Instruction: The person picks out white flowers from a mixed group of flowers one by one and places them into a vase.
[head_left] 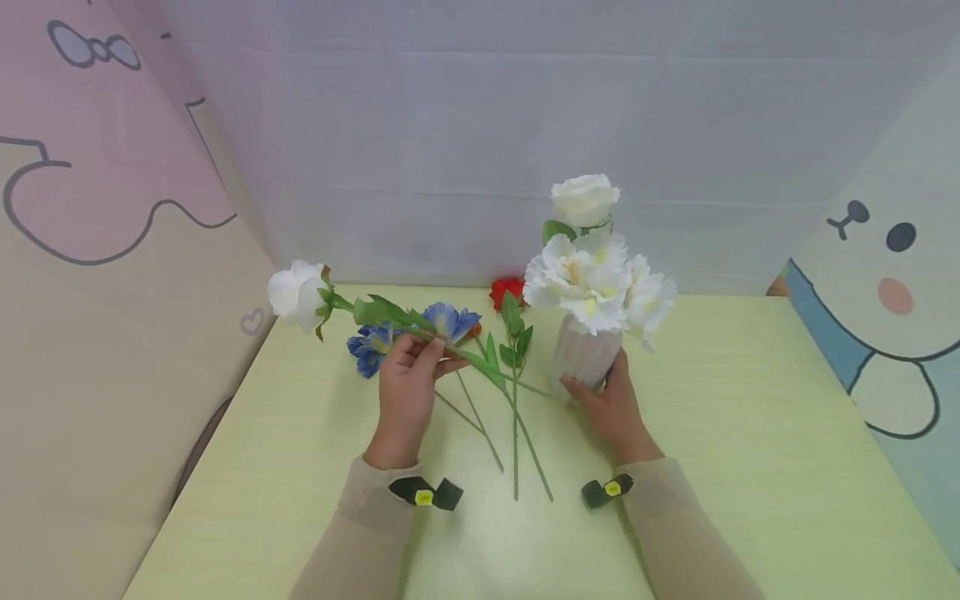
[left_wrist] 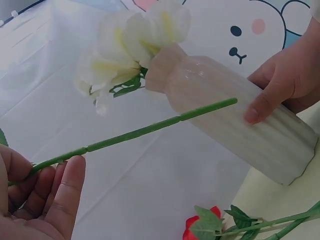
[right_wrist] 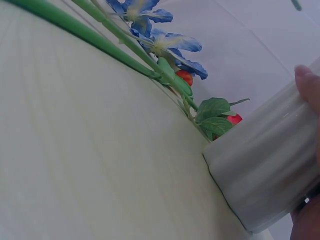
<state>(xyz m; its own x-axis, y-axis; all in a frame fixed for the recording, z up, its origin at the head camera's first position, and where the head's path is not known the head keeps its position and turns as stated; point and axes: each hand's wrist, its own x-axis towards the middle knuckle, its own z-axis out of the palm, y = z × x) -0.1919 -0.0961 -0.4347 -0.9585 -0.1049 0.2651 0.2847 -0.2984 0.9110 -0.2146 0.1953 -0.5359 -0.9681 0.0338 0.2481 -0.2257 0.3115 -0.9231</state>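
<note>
In the head view my left hand pinches the green stem of a white rose. The bloom points left, and the stem's bare end reaches right toward a ribbed white vase. In the left wrist view that stem crosses in front of the vase. My right hand grips the lower part of the vase, its thumb along the side. Several white flowers stand in the vase, with another white rose rising above them.
Blue flowers and a red flower lie on the pale yellow table, their stems crossing toward the front. A white cloth backdrop hangs behind. Cartoon-printed panels stand on both sides.
</note>
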